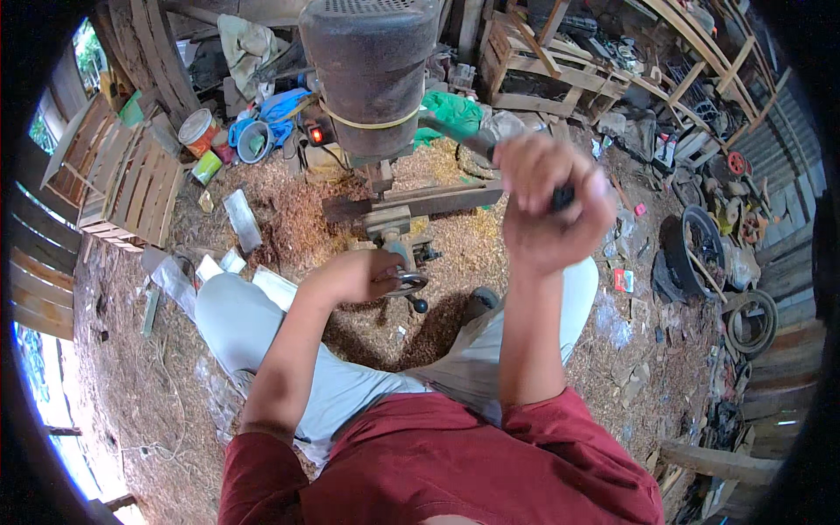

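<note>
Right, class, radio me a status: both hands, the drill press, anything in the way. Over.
Left hand on the metal handle below the drill press. Right hand raised, gripping the black lever. Sawdust all round; nothing between the hands.

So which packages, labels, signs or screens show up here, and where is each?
Tin can: upper left on the sawdust, round, red and white wrap.
Small can: just below it, green and yellow.
Small packet: on the ground right of the right hand, flat, red and white.
Red lamp: on the machine. No screens or signs.
</note>
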{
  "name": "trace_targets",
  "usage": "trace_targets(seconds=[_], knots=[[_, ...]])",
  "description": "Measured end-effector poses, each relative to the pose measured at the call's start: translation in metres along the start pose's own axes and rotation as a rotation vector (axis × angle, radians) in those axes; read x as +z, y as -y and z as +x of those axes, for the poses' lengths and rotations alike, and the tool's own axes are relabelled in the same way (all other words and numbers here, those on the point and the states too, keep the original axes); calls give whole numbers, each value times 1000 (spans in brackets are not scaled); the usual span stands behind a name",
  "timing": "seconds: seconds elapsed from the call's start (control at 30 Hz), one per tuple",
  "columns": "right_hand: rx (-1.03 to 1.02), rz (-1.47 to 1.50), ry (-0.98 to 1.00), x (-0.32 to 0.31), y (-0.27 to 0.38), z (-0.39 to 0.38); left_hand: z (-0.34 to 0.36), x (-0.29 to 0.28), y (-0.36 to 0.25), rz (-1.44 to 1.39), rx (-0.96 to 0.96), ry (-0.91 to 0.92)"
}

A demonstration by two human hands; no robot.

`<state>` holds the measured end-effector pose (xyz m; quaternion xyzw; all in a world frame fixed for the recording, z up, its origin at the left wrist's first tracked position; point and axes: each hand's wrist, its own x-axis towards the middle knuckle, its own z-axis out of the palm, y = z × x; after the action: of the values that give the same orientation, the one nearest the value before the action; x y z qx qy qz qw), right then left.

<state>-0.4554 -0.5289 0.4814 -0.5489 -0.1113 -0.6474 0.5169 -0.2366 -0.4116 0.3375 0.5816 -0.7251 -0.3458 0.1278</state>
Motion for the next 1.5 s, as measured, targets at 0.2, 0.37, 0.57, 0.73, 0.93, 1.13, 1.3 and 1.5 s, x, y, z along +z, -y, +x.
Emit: trace_targets(seconds=[0.2, 0.37, 0.57, 0.73, 0.93, 1.13, 1.3, 1.5], knots=[[1, -290, 23, -14, 13, -84, 2, 25, 5, 142, 41, -6], [66, -305, 12, -14, 15, -84, 8, 28, -4, 143, 73, 34], [151, -333, 28, -19, 16, -76, 9, 17, -16, 160, 32, 59], [226, -28, 45, 1, 13, 13, 2, 29, 1, 130, 55, -9], [209, 175, 227, -15, -45, 147, 2, 19, -13, 175, 55, 14], [249, -86, -80, 3, -78, 121, -2, 18, -3, 209, -34, 86], [462, -331, -479, -58, -138, -44, -16, 19, 5, 138, 12, -11], [1620, -709, -445, -185, -209, -294, -2, 21, -3, 191, -18, 44]])
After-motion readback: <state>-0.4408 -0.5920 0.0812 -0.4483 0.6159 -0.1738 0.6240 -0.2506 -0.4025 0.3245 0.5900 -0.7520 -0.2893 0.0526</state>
